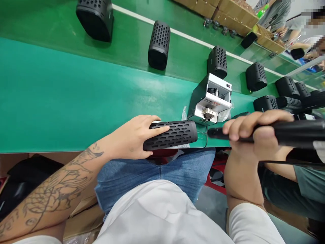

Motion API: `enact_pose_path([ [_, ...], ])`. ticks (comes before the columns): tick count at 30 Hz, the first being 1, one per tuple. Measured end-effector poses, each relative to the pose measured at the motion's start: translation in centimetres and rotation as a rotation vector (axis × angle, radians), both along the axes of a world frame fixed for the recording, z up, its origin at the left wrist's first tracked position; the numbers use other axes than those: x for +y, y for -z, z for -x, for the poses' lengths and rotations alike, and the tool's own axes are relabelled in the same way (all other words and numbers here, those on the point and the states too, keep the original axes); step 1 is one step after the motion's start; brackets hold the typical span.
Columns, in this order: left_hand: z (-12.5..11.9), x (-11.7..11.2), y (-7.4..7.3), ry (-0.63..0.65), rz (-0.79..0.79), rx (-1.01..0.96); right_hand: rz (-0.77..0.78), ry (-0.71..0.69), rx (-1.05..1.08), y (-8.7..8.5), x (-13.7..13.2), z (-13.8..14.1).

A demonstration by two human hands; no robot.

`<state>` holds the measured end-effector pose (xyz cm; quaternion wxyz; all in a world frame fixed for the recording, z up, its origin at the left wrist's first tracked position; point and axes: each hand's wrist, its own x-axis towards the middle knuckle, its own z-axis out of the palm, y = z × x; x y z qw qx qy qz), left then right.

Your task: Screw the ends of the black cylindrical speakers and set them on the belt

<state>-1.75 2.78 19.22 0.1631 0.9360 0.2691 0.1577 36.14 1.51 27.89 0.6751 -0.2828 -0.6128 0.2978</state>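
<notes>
My left hand (134,137) grips the left end of a black perforated housing (175,134), which lies on its side at the table's near edge. Its thumb and fingers spread around that end. My right hand (256,132) is wrapped round a long black electric screwdriver (297,132), held level, somewhat blurred. The tool's narrow tip (214,132) points left toward the housing, with a small gap between them. Just behind the gap stands a white and black screw feeder (212,100) with a metal fitting on its front.
Several similar black housings (159,45) stand along the green conveyor belt (127,44) with its white line, and more crowd the right. A crumpled clear plastic bag (184,113) lies beside the feeder. Cardboard boxes (233,15) and other people are at the back right; a co-worker's sleeve (311,186) is close on the right.
</notes>
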Motion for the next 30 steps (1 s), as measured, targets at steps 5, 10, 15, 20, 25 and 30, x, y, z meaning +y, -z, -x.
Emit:
enact_pose_path([
  [5,1.3,-1.4,3.5,-0.108,0.023,-0.292,0.01,0.361,-0.012,2.5,6.6,-2.6],
  [10,1.7,-3.5,8.6,-0.257,0.113,-0.521,0.076,0.327,-0.077,4.7,7.3,-3.3],
  [15,1.0,-4.3,10.6,-0.327,0.216,-0.562,-0.01,0.291,-0.061,2.7,4.5,-2.7],
  [20,0.5,-3.8,11.2,-0.301,0.182,-0.632,-0.112,-0.007,-0.013,-1.2,-1.6,1.2],
  [25,0.2,-3.5,11.7,-0.285,0.169,-0.637,0.081,-0.215,-0.031,-1.7,-5.7,6.5],
  [30,-0.1,-3.6,11.5,-0.293,0.174,-0.622,0.071,-0.259,0.012,0.2,-4.3,9.3],
])
